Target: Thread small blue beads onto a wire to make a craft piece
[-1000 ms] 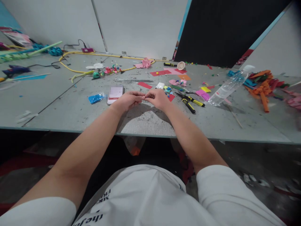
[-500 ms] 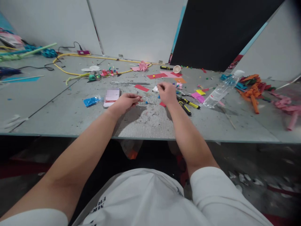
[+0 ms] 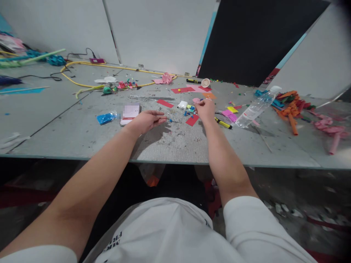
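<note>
The left hand (image 3: 148,119) hangs low over the bench (image 3: 170,149), its forearm reaching in from the near left, fingers stretched to the right. Its grip is pinched together on a thin wire (image 3: 177,121), just right of the fingertips, with a small blue piece (image 3: 170,120) on or against it. The wire's long axis runs left to right, its free end pointing right and slightly near.

The right hand (image 3: 206,109) is well apart, wrist bent so that the curled fingers face left and down over small blue bits (image 3: 193,116). Its fingertips are close, but I cannot tell whether that grip has anything between them.

A red paper strip (image 3: 192,120) slants on the near side of the right fingertips. A phone (image 3: 130,114) lies just left of the left hand, a blue packet (image 3: 106,117) further left. The clear bottle (image 3: 255,110) leans at the right, near orange twists (image 3: 291,106).

The bench is grey and smudged; pale panels (image 3: 161,33) and a black panel (image 3: 260,36) stand at the far side.
</note>
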{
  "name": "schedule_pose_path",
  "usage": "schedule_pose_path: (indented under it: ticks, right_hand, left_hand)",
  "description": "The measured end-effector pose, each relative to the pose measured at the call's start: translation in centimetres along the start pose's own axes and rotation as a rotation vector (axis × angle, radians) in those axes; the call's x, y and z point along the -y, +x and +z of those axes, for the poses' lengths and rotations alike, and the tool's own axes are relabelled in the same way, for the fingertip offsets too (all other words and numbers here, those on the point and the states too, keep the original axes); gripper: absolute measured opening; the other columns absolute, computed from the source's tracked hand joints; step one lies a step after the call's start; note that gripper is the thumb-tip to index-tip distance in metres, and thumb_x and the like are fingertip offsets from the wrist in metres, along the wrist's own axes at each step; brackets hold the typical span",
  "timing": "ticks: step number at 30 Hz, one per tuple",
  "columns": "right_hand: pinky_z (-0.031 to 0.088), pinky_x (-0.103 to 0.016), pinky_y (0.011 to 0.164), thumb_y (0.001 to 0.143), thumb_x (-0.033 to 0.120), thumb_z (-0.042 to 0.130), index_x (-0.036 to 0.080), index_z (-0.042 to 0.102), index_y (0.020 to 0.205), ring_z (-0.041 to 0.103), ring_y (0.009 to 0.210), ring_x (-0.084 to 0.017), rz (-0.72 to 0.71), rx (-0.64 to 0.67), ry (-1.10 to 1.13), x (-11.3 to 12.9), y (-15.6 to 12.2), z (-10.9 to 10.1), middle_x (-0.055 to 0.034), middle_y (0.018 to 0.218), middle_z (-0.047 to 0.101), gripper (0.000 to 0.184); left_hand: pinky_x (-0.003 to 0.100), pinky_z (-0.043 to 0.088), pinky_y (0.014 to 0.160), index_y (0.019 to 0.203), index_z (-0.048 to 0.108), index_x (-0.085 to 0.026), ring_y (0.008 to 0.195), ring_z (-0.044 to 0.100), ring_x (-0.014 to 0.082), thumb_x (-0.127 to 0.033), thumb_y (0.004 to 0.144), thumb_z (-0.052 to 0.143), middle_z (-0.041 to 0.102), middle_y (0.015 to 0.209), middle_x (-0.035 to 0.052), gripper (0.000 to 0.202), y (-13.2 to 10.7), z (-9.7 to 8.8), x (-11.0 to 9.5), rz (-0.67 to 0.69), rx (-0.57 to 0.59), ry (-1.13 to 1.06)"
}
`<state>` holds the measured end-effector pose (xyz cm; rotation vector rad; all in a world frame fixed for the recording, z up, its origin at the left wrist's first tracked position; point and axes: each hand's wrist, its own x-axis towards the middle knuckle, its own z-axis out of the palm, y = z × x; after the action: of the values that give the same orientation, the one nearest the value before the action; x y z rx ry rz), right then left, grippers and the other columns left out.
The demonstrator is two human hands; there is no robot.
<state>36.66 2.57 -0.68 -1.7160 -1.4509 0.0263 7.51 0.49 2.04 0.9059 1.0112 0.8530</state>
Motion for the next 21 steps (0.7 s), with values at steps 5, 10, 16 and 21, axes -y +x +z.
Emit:
schedule_pose_path:
  ticks: [5, 10, 16, 21]
  right_hand:
    - [0.059, -0.036, 0.075, 0.092, 0.031, 0.073, 0.02, 0.075, 0.088, 0.072, 0.07, -0.02, -0.049, 0.221, 0.478, 5.9, -4.2, 2.5, -0.004, 0.077, 0.077, 0.012]
    - [0.06, -0.036, 0.084, 0.093, 0.025, 0.07, 0.022, 0.074, 0.094, 0.075, 0.083, -0.02, -0.328, 0.382, 0.566, 9.8, -7.6, 4.3, -0.0047, 0.092, 0.081, 0.005]
    - [0.058, -0.036, 0.087, 0.091, 0.021, 0.074, 0.02, 0.075, 0.089, 0.074, 0.088, -0.021, -0.392, 0.379, 0.466, 9.6, -7.2, 3.3, -0.0058, 0.092, 0.081, 0.002]
    - [0.06, -0.035, 0.083, 0.09, 0.016, 0.069, 0.019, 0.077, 0.089, 0.075, 0.083, -0.02, -0.333, 0.367, 0.485, 9.2, -6.8, 2.6, -0.0065, 0.092, 0.083, 0.009]
  left_hand:
    - [0.013, 0.042, 0.045, 0.097, 0.072, -0.01, 0.047, 0.054, 0.0052, -0.005, 0.107, 0.056, 0.068, 0.07, 0.0044, 0.018, -0.1, -0.3, 0.0, 0.039, 0.025, 0.025]
    - [0.016, 0.02, 0.037, 0.07, 0.055, -0.017, 0.039, 0.03, 0.0051, -0.023, 0.109, 0.057, 0.038, 0.053, -0.0057, 0.039, 0.5, -0.5, 0.2, 0.023, 0.13, -0.006]
    - [0.018, 0.035, 0.045, 0.071, 0.061, -0.015, 0.05, 0.046, 0.0091, -0.004, 0.096, 0.054, 0.055, 0.063, 0.0028, 0.028, 1.0, 0.1, 0.2, 0.006, 0.171, -0.008]
    - [0.018, 0.051, 0.063, 0.084, 0.07, -0.009, 0.064, 0.063, 0.0098, 0.016, 0.082, 0.05, 0.069, 0.073, 0.0059, 0.031, 0.6, 0.0, 0.4, 0.056, 0.136, -0.007]
